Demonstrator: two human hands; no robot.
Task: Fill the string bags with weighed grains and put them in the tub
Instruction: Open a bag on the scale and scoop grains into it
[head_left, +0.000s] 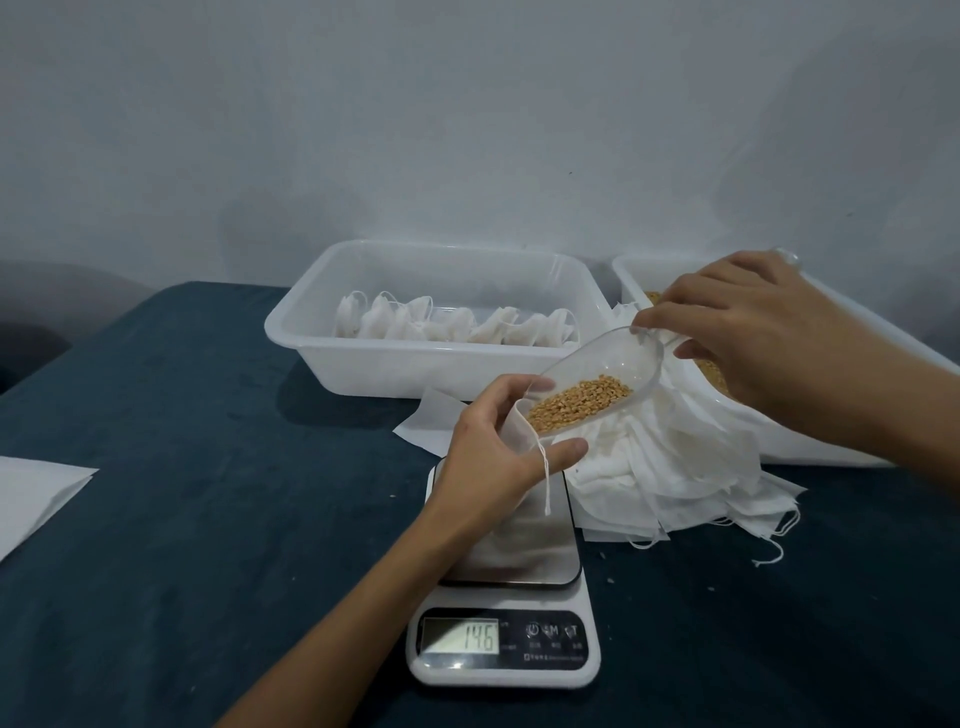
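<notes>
Grains (579, 402) lie in a clear scoop (597, 387) pinched by the right hand (763, 332), tipped into a string bag (511, 434) the left hand (493, 441) grips above the scale (506, 613) — several filled bags (452, 325) sit in the tub (415, 364), a heap of empty bags (670, 467) left.

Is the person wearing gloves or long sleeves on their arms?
No. Both hands are bare: no gloves on the left hand or the right hand. No rings, watch or bracelets show. Both forearms are uncovered as far as the picture reaches, so no sleeves are in view.
</notes>
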